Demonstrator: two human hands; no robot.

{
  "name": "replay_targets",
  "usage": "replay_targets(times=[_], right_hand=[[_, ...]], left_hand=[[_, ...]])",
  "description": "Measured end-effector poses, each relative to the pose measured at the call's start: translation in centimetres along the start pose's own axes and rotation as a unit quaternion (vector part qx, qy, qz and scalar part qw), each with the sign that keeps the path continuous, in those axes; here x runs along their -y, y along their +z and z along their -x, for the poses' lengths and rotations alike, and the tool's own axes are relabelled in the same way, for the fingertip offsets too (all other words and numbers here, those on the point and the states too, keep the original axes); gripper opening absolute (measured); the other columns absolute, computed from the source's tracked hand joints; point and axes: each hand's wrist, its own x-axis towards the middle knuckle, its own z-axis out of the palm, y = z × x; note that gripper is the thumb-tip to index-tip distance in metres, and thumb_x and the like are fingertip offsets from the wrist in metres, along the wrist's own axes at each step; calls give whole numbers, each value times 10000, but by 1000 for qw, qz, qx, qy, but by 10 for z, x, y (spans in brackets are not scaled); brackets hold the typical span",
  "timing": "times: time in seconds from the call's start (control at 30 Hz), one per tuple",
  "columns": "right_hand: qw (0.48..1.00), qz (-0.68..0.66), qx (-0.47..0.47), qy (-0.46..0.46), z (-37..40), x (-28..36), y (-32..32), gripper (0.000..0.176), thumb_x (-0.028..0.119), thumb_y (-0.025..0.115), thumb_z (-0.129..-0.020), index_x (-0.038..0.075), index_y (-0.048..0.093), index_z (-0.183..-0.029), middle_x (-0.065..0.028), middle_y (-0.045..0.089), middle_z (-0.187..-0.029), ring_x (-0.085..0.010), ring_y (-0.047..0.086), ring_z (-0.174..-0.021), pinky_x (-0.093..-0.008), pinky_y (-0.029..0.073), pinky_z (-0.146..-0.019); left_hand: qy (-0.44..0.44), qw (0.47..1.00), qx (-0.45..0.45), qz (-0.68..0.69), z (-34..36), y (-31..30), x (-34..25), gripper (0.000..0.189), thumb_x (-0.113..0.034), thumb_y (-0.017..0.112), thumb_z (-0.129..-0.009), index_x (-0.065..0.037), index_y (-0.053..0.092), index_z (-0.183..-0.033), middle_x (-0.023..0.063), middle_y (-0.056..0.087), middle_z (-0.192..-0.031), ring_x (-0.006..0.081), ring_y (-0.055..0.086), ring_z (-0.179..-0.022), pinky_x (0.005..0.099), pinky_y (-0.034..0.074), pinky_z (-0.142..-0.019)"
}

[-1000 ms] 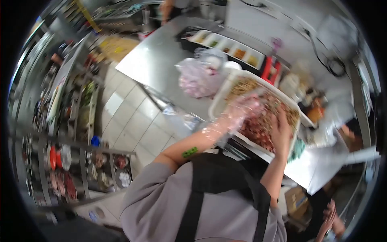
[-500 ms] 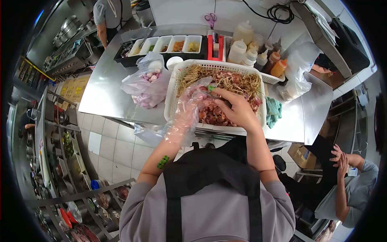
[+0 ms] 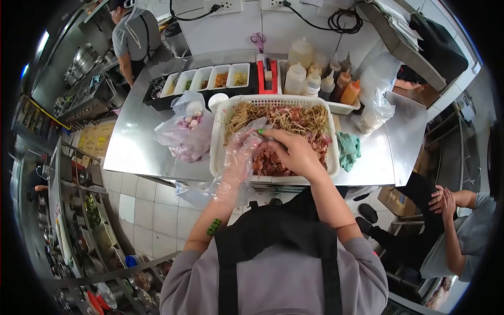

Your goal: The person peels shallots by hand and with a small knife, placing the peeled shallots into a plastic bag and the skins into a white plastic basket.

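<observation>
Under a loose clear plastic glove, my left hand is over the left side of a white perforated basket. Its fingers are curled, and what they hold is blurred by the plastic. My right hand is bare and reaches in from the right, thumb and forefinger bent together close to the left fingertips. A small bright green spot shows at its fingertip; the pinched thing is hidden. Reddish raw meat pieces lie below both hands, with thin brown stalk-like strands along the back of the basket.
A plastic bag of pale pink bulbs sits left of the basket. Behind stand a condiment tray and several squeeze bottles. A green cloth lies on the right. One person stands back left; another person's hands show at right.
The view has tilted up, so the basket and table sit lower in the frame. My hands stay close together over the meat, with only small finger movement.
</observation>
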Motion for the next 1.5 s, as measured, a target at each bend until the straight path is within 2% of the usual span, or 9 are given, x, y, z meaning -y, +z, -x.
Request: replay_targets(times=[0.2, 0.37, 0.47, 0.87, 0.93, 1.27, 1.4, 1.47, 1.5], right_hand=[[999, -6, -36, 12, 0, -9, -1, 255, 125, 560, -860, 72, 578, -1108, -167, 631, -975, -358, 602, -863, -407, 471, -744], [998, -25, 34, 55, 5, 8, 0, 272, 142, 577, -864, 62, 568, -1124, -157, 631, -1018, -344, 608, -893, -363, 474, -750], [1000, -9, 9, 12, 5, 2, 5, 259, 139, 571, -864, 74, 575, -1115, -149, 631, -1022, -347, 608, -878, -365, 477, -743], [999, -12, -20, 43, -3, -4, 1, 253, 77, 564, -867, 24, 570, -1114, -168, 637, -1002, -296, 621, -898, -333, 467, -788], [998, -22, -15, 53, -3, -1, -2, 254, 84, 565, -869, 20, 571, -1115, -171, 638, -1008, -298, 618, -926, -337, 462, -807], [998, -15, 47, 26, 3, 5, 0, 282, 96, 566, -865, 37, 563, -1141, -167, 631, -1053, -333, 604, -968, -338, 456, -835], [998, 67, 0, -1, 1, 1, 9, 249, 143, 554, -861, 98, 597, -1102, -168, 623, -1048, -364, 599, -921, -395, 479, -771], [997, 72, -10, 21, 0, 4, 13, 237, 120, 557, -857, 82, 606, -1086, -166, 625, -1054, -354, 600, -947, -373, 475, -805], [998, 65, -8, 19, 1, 3, 15, 239, 114, 558, -863, 69, 602, -1094, -172, 629, -1041, -337, 608, -943, -356, 471, -812]], left_hand=[[12, 1000, 2, 7, -4, -1, 2, 430, -114, 676, -807, 29, 496, -1170, 123, 571, -1075, 192, 595, -920, 279, 516, -808], [0, 999, 7, 38, -5, -7, 5, 405, -112, 668, -809, 18, 516, -1162, 117, 586, -1065, 183, 586, -933, 293, 491, -835], [20, 1000, 2, 11, -6, -10, 7, 368, -106, 650, -821, 13, 531, -1148, 109, 598, -1049, 178, 586, -932, 305, 479, -852], [4, 998, 30, 57, -4, -2, 0, 263, -90, 620, -847, -1, 561, -1087, 61, 598, -957, 151, 592, -874, 273, 526, -777], [1, 998, -11, 68, 1, 8, -6, 256, -104, 652, -823, 17, 560, -1030, 50, 575, -917, 104, 527, -776, 193, 452, -665], [-1, 996, 9, 88, -7, -12, 7, 372, -163, 635, -848, 18, 488, -1139, 71, 576, -941, 120, 553, -801, 219, 485, -699], [19, 999, 31, -38, 6, 6, -14, 376, -237, 620, -851, 27, 536, -1105, 112, 605, -1013, 176, 611, -900, 293, 515, -789], [202, 925, 85, -310, -5, -19, 7, 327, -235, 620, -851, 16, 567, -1054, 94, 609, -983, 169, 614, -873, 296, 510, -776], [154, 960, 57, -226, 0, -10, 0, 309, -232, 625, -848, 4, 579, -1043, 82, 610, -970, 160, 609, -858, 295, 507, -769]])
